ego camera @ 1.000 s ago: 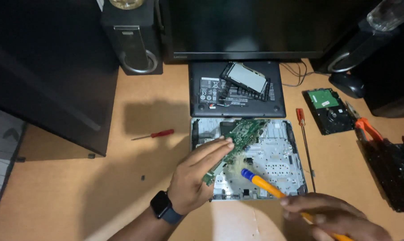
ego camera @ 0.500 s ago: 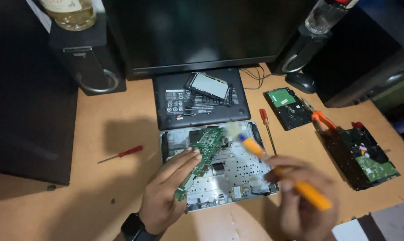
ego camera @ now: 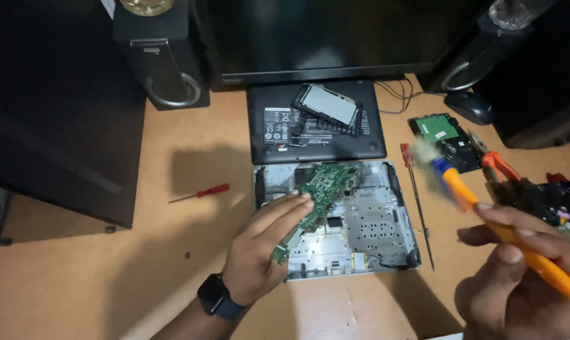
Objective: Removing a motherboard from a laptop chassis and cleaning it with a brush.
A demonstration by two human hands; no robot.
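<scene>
left hand (ego camera: 259,252), fingers clamped on green circuit board (ego camera: 316,192), holds it tilted over the open silver laptop chassis (ego camera: 373,233), long axis near-left to far-right. right hand (ego camera: 518,271), fingers wrapped around orange brush (ego camera: 486,214), bristles far-left; bare worktop (ego camera: 108,277) open left.

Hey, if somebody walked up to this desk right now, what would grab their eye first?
Probably the green circuit board that the left hand holds tilted over the opened laptop chassis at the middle of the desk. Next, the orange-handled brush raised in the right hand at lower right, blurred. A small red screwdriver lies alone to the left.
</scene>
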